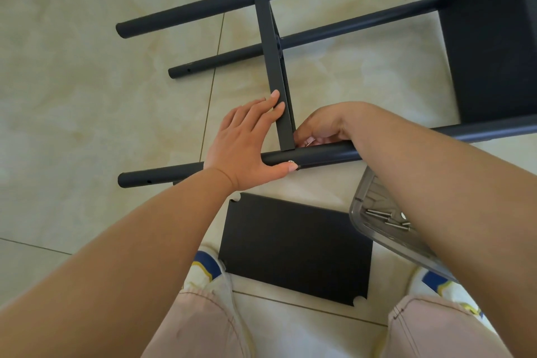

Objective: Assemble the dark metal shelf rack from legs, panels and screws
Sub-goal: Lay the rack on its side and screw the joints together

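Note:
The dark metal rack lies on its side on the tiled floor. Its near leg point(162, 174) runs left to right, and a shelf panel stands on edge point(276, 67) between the legs. My left hand point(247, 142) lies flat, fingers on the panel's edge and thumb on the near leg. My right hand point(322, 126) curls behind the leg where the panel meets it, pinching a small pale part that I cannot make out. A second shelf panel point(476, 46) stands at the right. A loose dark panel point(293, 244) lies flat between my feet.
A clear plastic tray point(377, 229) holding several silver screws sits under my right forearm. Two farther legs point(203, 13) point(220, 59) stretch across the floor. My shoes and knees are at the bottom edge.

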